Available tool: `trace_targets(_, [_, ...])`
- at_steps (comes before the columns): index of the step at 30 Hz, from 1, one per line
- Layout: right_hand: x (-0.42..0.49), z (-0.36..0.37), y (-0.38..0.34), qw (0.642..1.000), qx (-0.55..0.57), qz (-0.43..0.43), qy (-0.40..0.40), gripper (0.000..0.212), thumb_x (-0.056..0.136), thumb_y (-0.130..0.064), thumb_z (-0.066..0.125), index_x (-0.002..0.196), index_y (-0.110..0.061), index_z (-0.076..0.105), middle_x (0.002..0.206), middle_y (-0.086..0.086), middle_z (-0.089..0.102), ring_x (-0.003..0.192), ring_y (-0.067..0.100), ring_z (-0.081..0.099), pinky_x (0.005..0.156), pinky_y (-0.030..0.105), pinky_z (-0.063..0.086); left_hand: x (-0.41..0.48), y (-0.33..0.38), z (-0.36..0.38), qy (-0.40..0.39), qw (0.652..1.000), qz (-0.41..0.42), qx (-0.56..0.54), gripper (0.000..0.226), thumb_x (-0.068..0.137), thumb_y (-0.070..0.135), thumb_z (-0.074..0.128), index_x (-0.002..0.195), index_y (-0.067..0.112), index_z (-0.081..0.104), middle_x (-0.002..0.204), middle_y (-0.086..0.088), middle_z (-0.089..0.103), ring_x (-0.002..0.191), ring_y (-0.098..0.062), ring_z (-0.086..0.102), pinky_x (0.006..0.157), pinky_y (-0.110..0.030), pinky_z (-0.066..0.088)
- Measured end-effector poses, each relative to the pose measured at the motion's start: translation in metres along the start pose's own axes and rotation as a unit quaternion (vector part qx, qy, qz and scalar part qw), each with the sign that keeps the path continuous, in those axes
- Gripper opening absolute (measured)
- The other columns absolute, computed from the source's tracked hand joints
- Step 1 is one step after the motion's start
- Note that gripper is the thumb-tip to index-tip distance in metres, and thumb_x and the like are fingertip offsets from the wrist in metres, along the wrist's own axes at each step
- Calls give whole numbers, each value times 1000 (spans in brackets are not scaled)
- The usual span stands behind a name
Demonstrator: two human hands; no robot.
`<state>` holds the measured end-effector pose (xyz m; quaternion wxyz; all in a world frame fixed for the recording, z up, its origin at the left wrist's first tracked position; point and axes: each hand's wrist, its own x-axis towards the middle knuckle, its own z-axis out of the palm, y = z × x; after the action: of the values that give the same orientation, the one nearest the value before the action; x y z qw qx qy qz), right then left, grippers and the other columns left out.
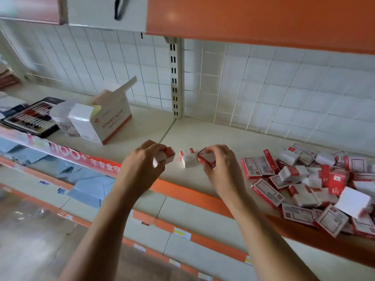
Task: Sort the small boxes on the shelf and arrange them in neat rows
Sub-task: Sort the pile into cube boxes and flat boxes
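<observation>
Your left hand (140, 161) pinches one small box (165, 156) and your right hand (222, 161) grips a second box (206, 159), flanking a standing box (186, 159) on the shelf (233, 136), the loose pile (304, 179) off to the right. They look like light, stiff card, perhaps slick though blur hides that; hold each by its narrow edges.

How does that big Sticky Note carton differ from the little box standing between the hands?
The Sticky Note carton is much larger than the little box. The carton's flaps stand open; the little box looks closed. The carton sits further back, leftward; the little box nearer the front. Both are white with reddish trim.
</observation>
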<state>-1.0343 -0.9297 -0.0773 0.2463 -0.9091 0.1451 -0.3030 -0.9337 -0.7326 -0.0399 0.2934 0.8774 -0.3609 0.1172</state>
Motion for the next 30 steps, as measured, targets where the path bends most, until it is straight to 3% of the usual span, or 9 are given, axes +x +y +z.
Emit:
trace_targets(7, [-6, 17, -2, 995, -46, 70, 46, 22, 77, -14, 77, 97, -14, 66, 102, 3, 62, 89, 29, 62, 69, 35, 52, 17, -25, 13, -25, 998, 45, 42, 36, 74, 9, 74, 107, 20, 67, 104, 4, 62, 92, -24, 60, 60, -36, 51])
trace_targets(13, [-14, 26, -7, 994, -75, 76, 5, 31, 75, -23, 79, 103, -15, 68, 108, 3, 60, 97, 27, 56, 76, 37, 53, 13, -25, 36, -89, 994, 60, -29, 30, 77, 41, 75, 102, 27, 68, 103, 11, 57, 89, -12, 58, 64, -31, 48])
trace_targets(17, [-15, 34, -16, 995, -77, 65, 3, 30, 79, -18, 75, 108, -18, 69, 115, 2, 57, 101, 26, 53, 82, 35, 51, 14, -27, 46, -76, 994, 80, -19, 29, 86, 37, 68, 114, 28, 65, 108, 9, 57, 99, -18, 56, 66, -37, 53])
trace_targets(22, [-3, 44, -23, 996, -63, 61, 8, 25, 79, -13, 76, 103, -18, 70, 109, 1, 60, 96, 27, 55, 79, 34, 52, 27, -32, 45, -71, 996, 59, -15, 23, 85, 32, 70, 106, 24, 72, 107, 6, 59, 94, -21, 55, 66, -34, 48])
trace_targets(26, [3, 41, -21, 997, -48, 56, -36, 29, 79, -13, 75, 107, -15, 70, 117, 4, 59, 105, 28, 54, 90, 31, 46, 33, -30, 44, -95, 994, 57, 18, 26, 80, 33, 75, 104, 23, 71, 106, 6, 58, 96, -22, 55, 71, -35, 49])
trace_targets(30, [-11, 6, -12, 997, -53, 53, -21, 32, 82, -21, 75, 113, -15, 69, 124, 3, 58, 113, 24, 54, 96, 33, 47, 39, -8, 43, -43, 993, 107, 25, 26, 78, 24, 75, 104, 18, 71, 104, -2, 64, 92, -29, 59, 75, -36, 46])
